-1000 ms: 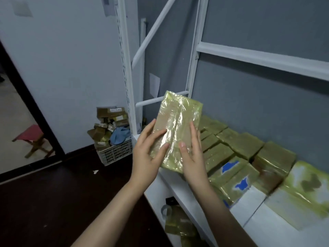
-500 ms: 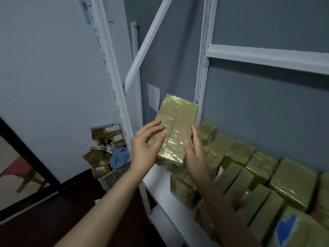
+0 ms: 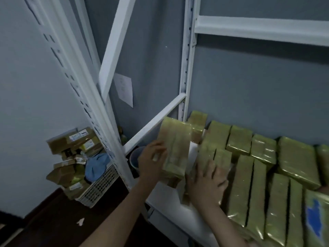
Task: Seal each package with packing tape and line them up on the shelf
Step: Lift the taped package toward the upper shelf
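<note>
A tape-wrapped greenish package [image 3: 175, 148] stands on its end at the left end of the white shelf [image 3: 175, 200]. My left hand [image 3: 151, 160] grips its left edge, fingers curled onto its face. My right hand [image 3: 206, 182] is off that package and lies with spread fingers flat against the leftmost of the wrapped packages [image 3: 249, 177], which stand in rows across the shelf. A narrow white gap shows between the held package and the row. One package at the right edge bears a blue patch [image 3: 313, 218].
A white shelf upright [image 3: 85, 104] and a diagonal brace [image 3: 154, 123] stand just left of my hands. On the dark floor sit a white basket [image 3: 99, 186] of cardboard boxes and a blue cloth, and a round tub [image 3: 134, 160]. An upper shelf beam [image 3: 258, 31] crosses overhead.
The package, held up in both hands before, has come down to the shelf's left end. My right hand let go of it and moved onto the row.
</note>
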